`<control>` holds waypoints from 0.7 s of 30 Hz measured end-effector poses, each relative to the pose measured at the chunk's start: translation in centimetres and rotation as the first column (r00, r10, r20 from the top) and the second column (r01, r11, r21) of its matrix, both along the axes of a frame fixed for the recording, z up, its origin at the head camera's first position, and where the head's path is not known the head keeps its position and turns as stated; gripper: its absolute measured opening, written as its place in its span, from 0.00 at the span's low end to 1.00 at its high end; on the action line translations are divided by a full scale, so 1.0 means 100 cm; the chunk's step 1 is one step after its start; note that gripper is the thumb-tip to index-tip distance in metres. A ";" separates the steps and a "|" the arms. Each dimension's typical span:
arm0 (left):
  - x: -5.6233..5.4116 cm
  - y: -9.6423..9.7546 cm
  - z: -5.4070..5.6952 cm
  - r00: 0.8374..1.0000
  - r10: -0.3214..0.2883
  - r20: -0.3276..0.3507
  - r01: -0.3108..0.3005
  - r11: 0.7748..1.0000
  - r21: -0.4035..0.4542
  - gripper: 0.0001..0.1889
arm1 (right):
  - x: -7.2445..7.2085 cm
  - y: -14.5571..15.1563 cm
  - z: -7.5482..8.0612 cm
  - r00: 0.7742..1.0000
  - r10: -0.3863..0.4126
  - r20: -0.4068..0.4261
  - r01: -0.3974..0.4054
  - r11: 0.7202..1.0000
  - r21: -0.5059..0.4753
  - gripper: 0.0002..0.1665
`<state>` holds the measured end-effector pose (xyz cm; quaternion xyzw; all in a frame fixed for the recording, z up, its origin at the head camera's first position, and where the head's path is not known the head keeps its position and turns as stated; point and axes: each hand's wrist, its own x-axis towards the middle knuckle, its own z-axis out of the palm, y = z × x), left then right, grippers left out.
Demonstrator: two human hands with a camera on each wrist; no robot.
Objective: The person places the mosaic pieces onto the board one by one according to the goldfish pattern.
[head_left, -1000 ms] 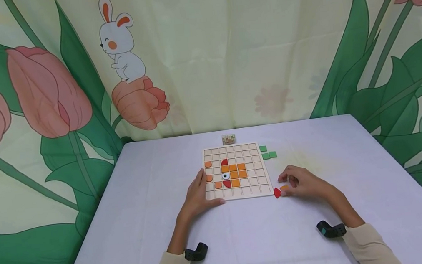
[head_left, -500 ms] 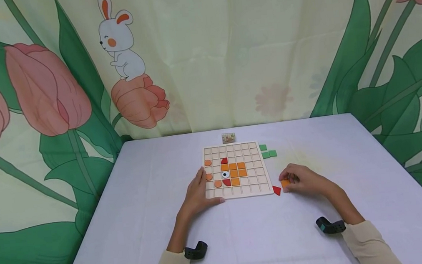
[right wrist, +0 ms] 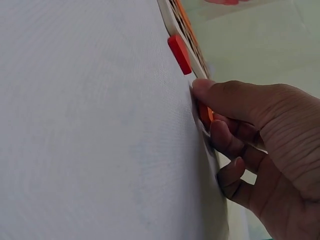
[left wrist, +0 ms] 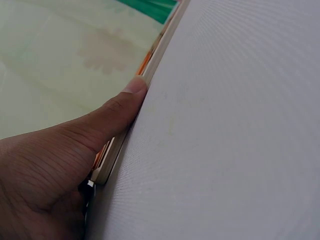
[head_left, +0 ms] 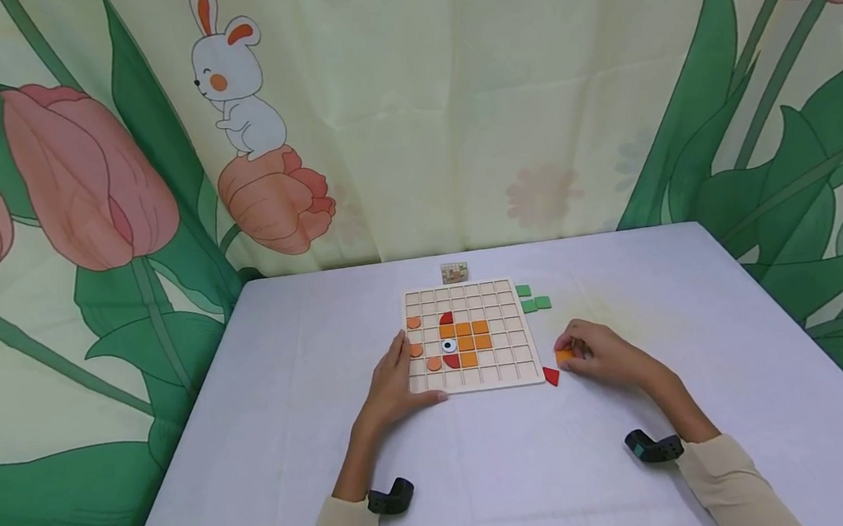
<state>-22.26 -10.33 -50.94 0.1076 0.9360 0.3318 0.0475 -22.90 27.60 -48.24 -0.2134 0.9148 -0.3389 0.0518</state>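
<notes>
A wooden grid board [head_left: 509, 370] lies on the table in the head view. Orange squares [head_left: 466, 343], red quarter-round tiles [head_left: 451, 361], orange discs [head_left: 434, 364] and a round eye tile [head_left: 449, 345] sit in its cells. My left hand [head_left: 390, 387] rests at the board's near left corner, fingers straight along the side and thumb [left wrist: 122, 105] along the front edge. Right of the board, my right hand [head_left: 604, 353] pinches an orange tile [right wrist: 204, 115] between thumb and fingers, low over the cloth. A loose red tile [head_left: 551, 376] lies beside the board's near right corner.
Several green square tiles [head_left: 530, 305] lie off the board's far right side. Behind the board is a small patterned card [head_left: 455, 272]. A white cloth covers the table [head_left: 307, 331], and a printed curtain [head_left: 408, 114] hangs at its back edge.
My right hand has drawn the orange tile slightly away from the red tile, toward the table's far side. The left hand and the board keep their places.
</notes>
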 end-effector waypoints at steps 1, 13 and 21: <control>0.000 0.000 0.000 1.000 0.000 -0.002 0.000 1.000 -0.001 0.67 | -0.001 -0.001 -0.001 1.000 -0.005 0.001 0.005 1.000 -0.001 0.12; -0.001 0.000 0.004 1.000 0.002 0.004 -0.002 1.000 0.007 0.67 | -0.006 -0.011 -0.001 1.000 -0.004 -0.023 0.003 0.998 -0.065 0.15; 0.001 0.000 0.001 1.000 -0.004 0.004 0.004 1.000 0.000 0.66 | -0.008 -0.022 0.000 0.999 0.010 -0.036 -0.014 0.995 -0.099 0.15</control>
